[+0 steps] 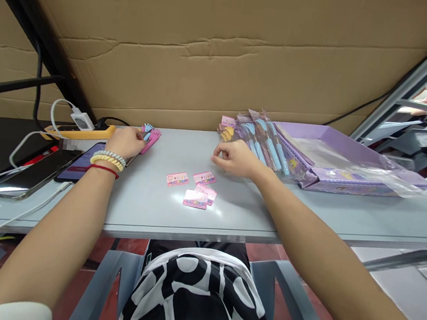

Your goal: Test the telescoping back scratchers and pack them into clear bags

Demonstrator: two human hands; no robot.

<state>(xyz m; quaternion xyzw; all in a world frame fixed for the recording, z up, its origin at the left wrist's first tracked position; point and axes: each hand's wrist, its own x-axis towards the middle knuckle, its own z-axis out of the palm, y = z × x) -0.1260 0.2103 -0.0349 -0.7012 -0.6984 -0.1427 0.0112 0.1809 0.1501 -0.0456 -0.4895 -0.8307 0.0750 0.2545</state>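
Observation:
At the table's left, my left hand [125,142] has its fingers closed on the small pile of back scratchers [151,140], whose hand-shaped ends are pink and blue. The fingertips are partly hidden, so which piece they grip is unclear. My right hand [236,158] hovers right of the middle, fingers curled and thumb near the index finger, with nothing visible in them. Just behind it lie several bagged back scratchers [262,142] with blue handles. Between the hands are several small pink printed cards, including a front card [195,199] overlapping another, and a left card [177,179].
A purple open box [351,181] with clear plastic film stands at the right. At the left lie two phones, one a dark phone [38,173], a yellow power strip [105,133] and white cables. A cardboard wall [223,55] closes off the back.

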